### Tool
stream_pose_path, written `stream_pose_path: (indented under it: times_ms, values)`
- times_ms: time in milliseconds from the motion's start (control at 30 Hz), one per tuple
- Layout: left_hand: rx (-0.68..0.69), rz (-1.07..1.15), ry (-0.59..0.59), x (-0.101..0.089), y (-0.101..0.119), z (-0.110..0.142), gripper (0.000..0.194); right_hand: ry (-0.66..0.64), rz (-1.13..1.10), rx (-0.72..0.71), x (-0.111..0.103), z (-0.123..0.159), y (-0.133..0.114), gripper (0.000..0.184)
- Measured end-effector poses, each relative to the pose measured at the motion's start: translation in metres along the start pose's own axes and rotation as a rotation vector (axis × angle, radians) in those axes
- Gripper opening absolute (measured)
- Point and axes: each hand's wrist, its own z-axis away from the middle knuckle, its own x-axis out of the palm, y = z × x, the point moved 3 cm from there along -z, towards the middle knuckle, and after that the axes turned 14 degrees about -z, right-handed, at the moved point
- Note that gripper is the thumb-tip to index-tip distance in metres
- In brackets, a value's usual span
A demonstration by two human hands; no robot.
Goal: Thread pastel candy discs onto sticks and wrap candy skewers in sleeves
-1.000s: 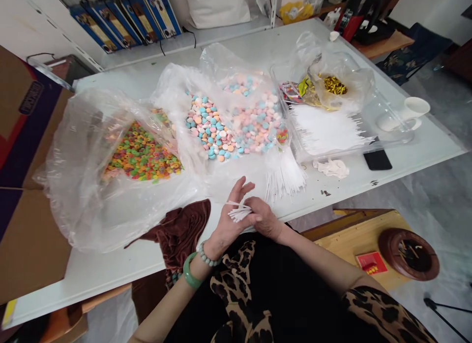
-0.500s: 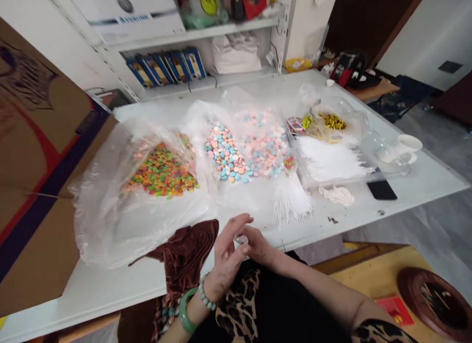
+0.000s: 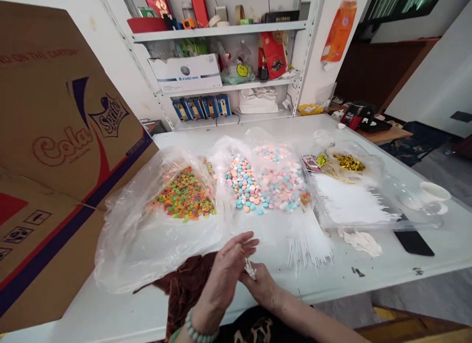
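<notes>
My two hands meet at the table's near edge. My right hand [image 3: 262, 286] is closed round a small bundle of thin white sticks [image 3: 250, 269] that stands up from its fist. My left hand [image 3: 225, 271] lies against the bundle's left side with its fingers stretched out and together. Just beyond the hands a loose fan of the same white sticks [image 3: 309, 245] lies on the white table [image 3: 368, 274]. Behind it, open clear plastic bags hold pastel round candies [image 3: 258, 188] and bright ring-shaped candies [image 3: 184, 198].
A clear tray [image 3: 383, 220] with more white sticks, a bag of gold pieces [image 3: 348, 162], a black phone [image 3: 413, 242], a white cup [image 3: 435, 193] and crumpled tissue [image 3: 361, 242] are at right. A large cardboard box [image 3: 55, 161] stands left. Brown cloth [image 3: 184, 284] lies by my left wrist. Shelves stand behind.
The camera has tilted up, so shelves now show and my lap has dropped out of view. My hands have turned the stick bundle from lying sideways to standing upright.
</notes>
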Motion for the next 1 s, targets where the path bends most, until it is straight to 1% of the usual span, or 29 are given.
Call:
stream_pose_path:
  times_ms: [33,67,100,133,167,200,267,300,333,400,433,500,567,633,667,700,733,800,867,933,1000]
  values:
    - [0.015,-0.041,0.083,-0.016,0.008,-0.009,0.035,-0.006,0.008,-0.032,-0.005,-0.004,-0.012,0.021]
    - [0.039,-0.134,0.178,-0.033,0.017,-0.021,0.033,-0.017,0.035,-0.083,-0.012,-0.012,-0.026,0.022]
    - [0.076,-0.267,0.258,-0.049,0.026,-0.034,0.031,-0.026,0.079,-0.145,-0.021,-0.024,-0.041,0.021]
    - [0.129,-0.416,0.314,-0.062,0.036,-0.051,0.028,-0.025,0.150,-0.211,-0.033,-0.041,-0.057,0.020]
    - [0.194,-0.574,0.331,-0.071,0.046,-0.070,0.026,0.024,0.248,-0.260,-0.047,-0.063,-0.073,0.020]
    - [0.262,-0.734,0.321,-0.077,0.057,-0.091,0.023,0.084,0.360,-0.259,-0.062,-0.090,-0.085,0.018]
    - [0.392,-1.014,0.294,-0.079,0.076,-0.138,0.025,0.276,0.605,-0.154,-0.095,-0.151,-0.099,0.020]
    - [0.436,-1.134,0.300,-0.078,0.085,-0.162,0.029,0.347,0.712,-0.094,-0.109,-0.182,-0.100,0.021]
    - [0.452,-1.240,0.305,-0.076,0.092,-0.186,0.032,0.382,0.802,-0.040,-0.122,-0.212,-0.097,0.024]
    - [0.414,-1.406,0.302,-0.070,0.099,-0.232,0.035,0.390,0.948,0.115,-0.145,-0.264,-0.079,0.037]
    - [0.378,-1.470,0.301,-0.068,0.101,-0.252,0.037,0.373,1.004,0.186,-0.156,-0.283,-0.068,0.042]
    - [0.333,-1.581,0.328,-0.063,0.101,-0.285,0.041,0.347,1.067,0.288,-0.179,-0.308,-0.046,0.040]
    - [0.383,-1.694,0.381,-0.058,0.101,-0.310,0.051,0.347,1.079,0.330,-0.203,-0.319,-0.032,0.031]
    - [0.511,-1.790,0.412,-0.049,0.106,-0.330,0.063,0.394,1.029,0.316,-0.226,-0.323,-0.033,0.026]
    - [0.575,-1.818,0.407,-0.044,0.111,-0.341,0.069,0.450,0.906,0.264,-0.237,-0.324,-0.040,0.019]
    - [0.616,-1.836,0.395,-0.039,0.116,-0.352,0.076,0.473,0.748,0.183,-0.244,-0.324,-0.050,0.012]
    - [0.638,-1.837,0.384,-0.034,0.122,-0.363,0.080,0.462,0.554,0.122,-0.249,-0.323,-0.062,0.009]
    - [0.608,-1.791,0.374,-0.027,0.134,-0.384,0.082,0.387,0.165,0.064,-0.251,-0.319,-0.091,0.013]
    - [0.546,-1.707,0.382,-0.024,0.145,-0.400,0.072,0.285,-0.131,0.078,-0.245,-0.307,-0.122,0.016]
    - [0.510,-1.658,0.358,-0.023,0.151,-0.408,0.059,0.170,-0.316,0.107,-0.237,-0.291,-0.148,0.015]
    - [0.501,-1.662,0.284,-0.022,0.152,-0.410,0.054,0.067,-0.434,0.144,-0.231,-0.271,-0.163,0.015]
